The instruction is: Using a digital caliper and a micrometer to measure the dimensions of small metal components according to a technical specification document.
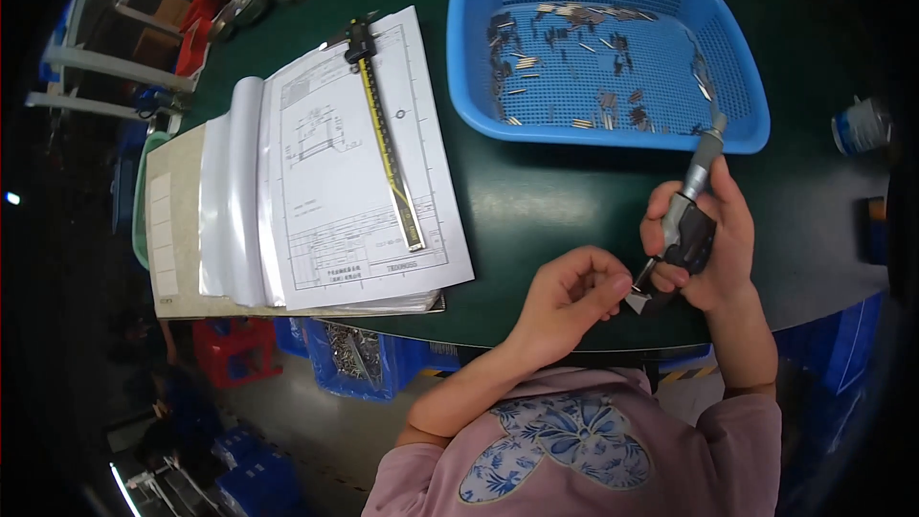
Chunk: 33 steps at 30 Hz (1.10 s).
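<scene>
My right hand [720,247] grips a black and silver micrometer [687,220], its thimble pointing up toward the basket. My left hand [572,295] is closed beside it, fingertips pinched at the micrometer's lower jaw; whatever small part they hold is too tiny to make out. Both hands hover over the near edge of the dark green table [546,201]. Above them stands a blue plastic basket [479,48] holding several small metal pins [565,48].
A stack of drawing sheets [335,191] lies at the left with a long caliper [388,148] on top. Blue bins of metal parts [359,359] and a red crate [230,349] sit on the floor below. A small can [862,124] stands at the right edge.
</scene>
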### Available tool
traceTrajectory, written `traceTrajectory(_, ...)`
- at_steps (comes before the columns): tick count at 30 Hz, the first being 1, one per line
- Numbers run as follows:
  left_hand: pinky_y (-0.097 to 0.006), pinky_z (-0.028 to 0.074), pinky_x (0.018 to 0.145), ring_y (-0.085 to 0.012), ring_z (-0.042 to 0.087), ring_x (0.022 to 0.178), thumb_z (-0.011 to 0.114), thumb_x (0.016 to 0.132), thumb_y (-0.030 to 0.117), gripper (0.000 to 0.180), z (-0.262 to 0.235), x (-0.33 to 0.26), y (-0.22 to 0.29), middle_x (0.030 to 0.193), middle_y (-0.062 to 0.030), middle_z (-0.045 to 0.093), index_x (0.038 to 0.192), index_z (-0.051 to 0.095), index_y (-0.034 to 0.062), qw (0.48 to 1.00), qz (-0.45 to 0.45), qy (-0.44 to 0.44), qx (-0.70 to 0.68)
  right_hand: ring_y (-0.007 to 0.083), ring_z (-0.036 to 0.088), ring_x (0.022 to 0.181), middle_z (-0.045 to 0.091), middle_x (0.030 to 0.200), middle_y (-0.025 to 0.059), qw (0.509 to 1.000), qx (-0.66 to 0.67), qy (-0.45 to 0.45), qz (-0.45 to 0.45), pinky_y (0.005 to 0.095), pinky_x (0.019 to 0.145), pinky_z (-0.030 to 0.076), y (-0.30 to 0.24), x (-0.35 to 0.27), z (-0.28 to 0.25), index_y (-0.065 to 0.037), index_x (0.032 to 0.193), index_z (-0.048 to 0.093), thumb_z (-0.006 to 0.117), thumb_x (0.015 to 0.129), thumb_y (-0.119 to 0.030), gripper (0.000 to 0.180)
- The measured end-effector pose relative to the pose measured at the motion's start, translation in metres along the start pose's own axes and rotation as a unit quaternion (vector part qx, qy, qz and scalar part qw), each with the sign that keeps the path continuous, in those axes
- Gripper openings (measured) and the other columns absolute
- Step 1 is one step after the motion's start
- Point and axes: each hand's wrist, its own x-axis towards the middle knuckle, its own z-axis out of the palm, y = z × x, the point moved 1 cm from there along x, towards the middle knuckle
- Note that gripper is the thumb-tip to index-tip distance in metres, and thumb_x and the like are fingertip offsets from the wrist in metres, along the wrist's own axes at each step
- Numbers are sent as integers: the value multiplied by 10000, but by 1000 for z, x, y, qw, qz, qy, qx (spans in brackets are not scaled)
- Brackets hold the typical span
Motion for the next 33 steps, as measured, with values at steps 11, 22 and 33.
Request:
traceTrajectory(11,-228,427,587,-113,509,644,517,835,118,142,-3,-1,-2,805,-74,533,856,503,-22,1000,0,27,-14,145,461,377,568,650,141,999,-31,16,25,217,358,382,0,-1,-8,27,821,537,288,837,-538,618)
traceTrajectory(22,-219,409,601,-108,491,644,516,842,131,153,0,1,0,769,-63,524,840,502,-21,1000,-4,26,6,141,440,367,565,676,153,999,-42,13,21,217,360,382,-1,-1,-5,37,899,519,166,853,-562,697)
traceTrajectory(33,-221,409,611,-114,488,649,515,840,106,131,-1,-2,-2,784,-68,526,843,499,-24,1000,18,4,17,147,455,366,572,680,155,999,-21,-6,23,211,346,388,5,1,-7,34,858,530,240,845,-541,644)
